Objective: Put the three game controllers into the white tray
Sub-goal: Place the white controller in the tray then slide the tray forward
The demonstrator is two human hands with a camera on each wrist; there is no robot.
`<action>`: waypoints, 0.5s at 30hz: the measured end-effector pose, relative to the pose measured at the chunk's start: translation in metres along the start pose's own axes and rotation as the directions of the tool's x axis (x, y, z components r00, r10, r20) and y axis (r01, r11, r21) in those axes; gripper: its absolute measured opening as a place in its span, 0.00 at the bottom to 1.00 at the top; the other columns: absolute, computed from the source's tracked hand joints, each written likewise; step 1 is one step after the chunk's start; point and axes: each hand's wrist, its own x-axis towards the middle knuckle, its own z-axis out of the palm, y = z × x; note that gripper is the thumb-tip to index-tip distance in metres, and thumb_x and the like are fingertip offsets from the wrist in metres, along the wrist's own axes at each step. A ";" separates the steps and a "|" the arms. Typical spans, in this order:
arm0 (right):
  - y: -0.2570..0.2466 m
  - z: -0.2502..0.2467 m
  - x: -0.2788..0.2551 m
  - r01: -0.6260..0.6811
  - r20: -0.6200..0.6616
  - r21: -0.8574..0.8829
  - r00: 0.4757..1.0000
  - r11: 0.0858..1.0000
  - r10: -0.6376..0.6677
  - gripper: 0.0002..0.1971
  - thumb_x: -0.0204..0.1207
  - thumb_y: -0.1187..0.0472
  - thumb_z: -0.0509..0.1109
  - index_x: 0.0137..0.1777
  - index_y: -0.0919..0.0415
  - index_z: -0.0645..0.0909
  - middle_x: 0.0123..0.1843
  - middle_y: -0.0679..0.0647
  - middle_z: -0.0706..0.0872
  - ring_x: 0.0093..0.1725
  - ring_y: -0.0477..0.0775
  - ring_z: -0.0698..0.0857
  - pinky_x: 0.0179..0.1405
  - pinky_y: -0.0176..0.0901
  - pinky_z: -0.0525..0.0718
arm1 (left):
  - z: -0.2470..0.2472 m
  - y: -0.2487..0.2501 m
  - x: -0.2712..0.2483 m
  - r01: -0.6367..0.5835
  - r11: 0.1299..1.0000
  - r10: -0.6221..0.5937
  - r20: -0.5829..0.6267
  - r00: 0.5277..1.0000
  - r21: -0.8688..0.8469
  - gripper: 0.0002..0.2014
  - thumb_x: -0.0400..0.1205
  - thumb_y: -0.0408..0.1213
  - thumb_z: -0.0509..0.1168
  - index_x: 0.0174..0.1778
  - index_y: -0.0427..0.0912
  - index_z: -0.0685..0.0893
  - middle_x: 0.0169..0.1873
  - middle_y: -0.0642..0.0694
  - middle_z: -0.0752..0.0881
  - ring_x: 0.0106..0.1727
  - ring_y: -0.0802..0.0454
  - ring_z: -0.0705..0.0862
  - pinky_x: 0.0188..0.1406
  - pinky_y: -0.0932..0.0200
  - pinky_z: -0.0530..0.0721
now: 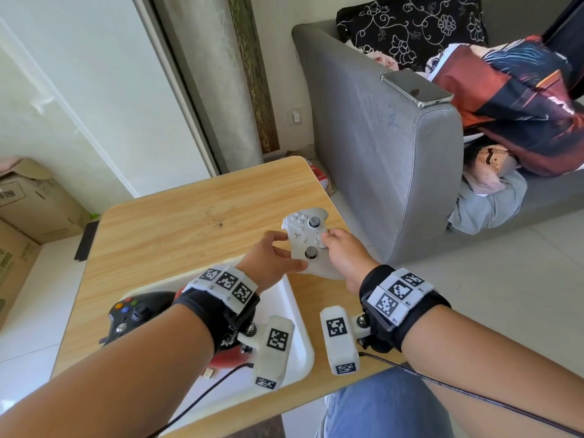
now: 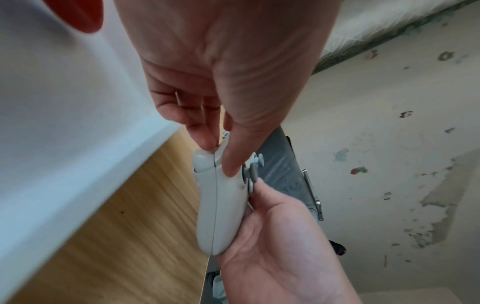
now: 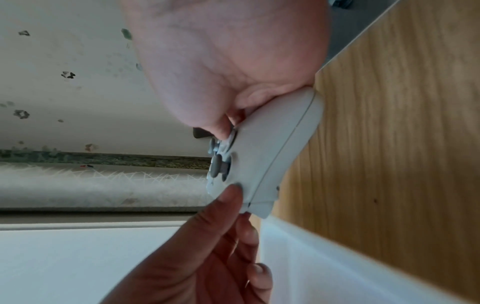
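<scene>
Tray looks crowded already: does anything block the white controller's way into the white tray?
Nothing visible between them. The white controller, held by both hands, is just beyond the white tray's far rim. The black controller and something red occupy its left side.

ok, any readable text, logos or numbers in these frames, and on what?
"R1", "R2": tiny labels beside the square markers on the right wristband, barely legible.
Cardboard box: dark print, too blurred to read.
White controller: a small logo mark, no readable letters.
Both wrist views: no text.
</scene>
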 end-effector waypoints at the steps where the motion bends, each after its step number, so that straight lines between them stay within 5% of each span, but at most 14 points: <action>1: -0.001 0.005 -0.006 0.003 0.014 0.017 1.000 1.000 -0.003 0.18 0.87 0.53 0.54 0.72 0.57 0.74 0.59 0.55 0.78 0.57 0.56 0.77 0.56 0.48 0.75 | -0.007 -0.002 -0.006 -0.010 1.000 0.010 -0.005 1.000 0.024 0.31 0.72 0.40 0.78 0.68 0.48 0.73 0.50 0.45 0.90 0.45 0.50 0.85 0.40 0.58 0.76; 10: 0.006 0.059 -0.048 0.034 0.142 -0.037 0.989 0.999 -0.029 0.18 0.86 0.57 0.54 0.65 0.63 0.81 0.63 0.62 0.85 0.62 0.65 0.83 0.67 0.62 0.81 | -0.054 -0.033 -0.063 -0.003 0.973 0.019 -0.066 0.998 0.231 0.31 0.71 0.42 0.79 0.68 0.44 0.74 0.41 0.53 0.87 0.43 0.53 0.85 0.40 0.59 0.80; 15: 0.014 0.079 -0.058 0.028 0.187 -0.065 0.982 0.998 -0.015 0.18 0.85 0.58 0.54 0.62 0.63 0.83 0.61 0.63 0.86 0.61 0.65 0.84 0.63 0.57 0.82 | -0.066 -0.051 -0.084 -0.004 0.947 0.029 -0.073 0.997 0.321 0.29 0.70 0.44 0.79 0.65 0.43 0.77 0.49 0.51 0.88 0.49 0.51 0.87 0.50 0.56 0.84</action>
